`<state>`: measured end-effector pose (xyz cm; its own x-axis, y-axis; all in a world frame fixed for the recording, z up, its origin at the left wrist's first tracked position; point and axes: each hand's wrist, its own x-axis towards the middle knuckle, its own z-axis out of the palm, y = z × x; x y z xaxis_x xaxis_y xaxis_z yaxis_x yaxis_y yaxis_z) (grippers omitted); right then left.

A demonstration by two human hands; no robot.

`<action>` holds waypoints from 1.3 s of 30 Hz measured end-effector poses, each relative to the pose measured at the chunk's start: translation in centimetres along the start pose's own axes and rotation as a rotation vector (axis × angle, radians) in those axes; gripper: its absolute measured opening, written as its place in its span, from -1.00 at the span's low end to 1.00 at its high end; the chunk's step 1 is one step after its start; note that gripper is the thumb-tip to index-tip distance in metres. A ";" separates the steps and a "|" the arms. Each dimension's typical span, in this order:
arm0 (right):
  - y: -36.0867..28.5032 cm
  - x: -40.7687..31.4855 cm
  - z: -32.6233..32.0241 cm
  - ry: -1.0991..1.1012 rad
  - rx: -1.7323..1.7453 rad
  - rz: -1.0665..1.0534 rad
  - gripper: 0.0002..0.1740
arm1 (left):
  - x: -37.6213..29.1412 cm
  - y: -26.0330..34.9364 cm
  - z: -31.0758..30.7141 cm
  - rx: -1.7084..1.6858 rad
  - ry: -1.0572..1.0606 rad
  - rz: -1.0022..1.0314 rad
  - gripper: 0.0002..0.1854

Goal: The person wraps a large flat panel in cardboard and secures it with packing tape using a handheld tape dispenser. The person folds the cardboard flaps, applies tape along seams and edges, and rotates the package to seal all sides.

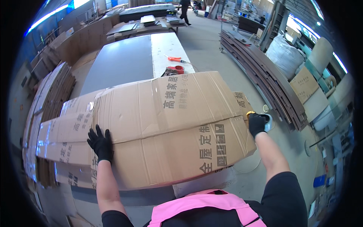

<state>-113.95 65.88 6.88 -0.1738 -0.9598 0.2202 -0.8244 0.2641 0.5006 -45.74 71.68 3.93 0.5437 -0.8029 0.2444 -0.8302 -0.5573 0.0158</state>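
A large cardboard package (175, 110) with printed writing lies across a work table in front of me. My left hand (100, 143), in a black glove, rests on its left part with the fingers spread. Beyond the package's right end, my right hand (256, 123), also gloved, is closed on a tape dispenser (267, 122) with a yellow part. More cardboard (66, 136) extends to the left, with shiny clear tape on it. Behind the package, an orange-handled tool (174, 59) and a red tape dispenser (179, 68) lie on the table's white strip (166, 45).
Dark brown panels (263, 76) are stacked on a rack at the right, near a white woven sack (283, 55). Flat boards (48, 105) stand stacked at the left. A person (185, 11) is at the far back, beside another table (167, 25) with panels.
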 end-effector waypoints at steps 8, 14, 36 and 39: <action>8.7 -1.7 -3.7 0.278 0.658 0.120 -0.35 | -3.7 12.1 0.7 -0.129 0.136 0.573 -0.21; 6.5 -13.8 -5.0 0.326 1.382 0.251 -0.36 | -11.8 35.7 -1.8 -0.720 0.085 1.059 -0.26; -12.9 -12.8 -17.7 0.204 0.957 -0.795 -0.39 | 0.2 5.9 3.8 -0.257 0.347 0.533 -0.34; -12.9 -11.2 -16.3 0.101 0.964 -0.842 -0.38 | -0.2 -4.4 2.3 -0.034 0.125 0.182 -0.31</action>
<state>-92.60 74.78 11.62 0.5952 -0.7740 0.2160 -0.7215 -0.6331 -0.2804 -41.90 73.79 1.55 0.3668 -0.8560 0.3644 -0.9181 -0.3964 -0.0070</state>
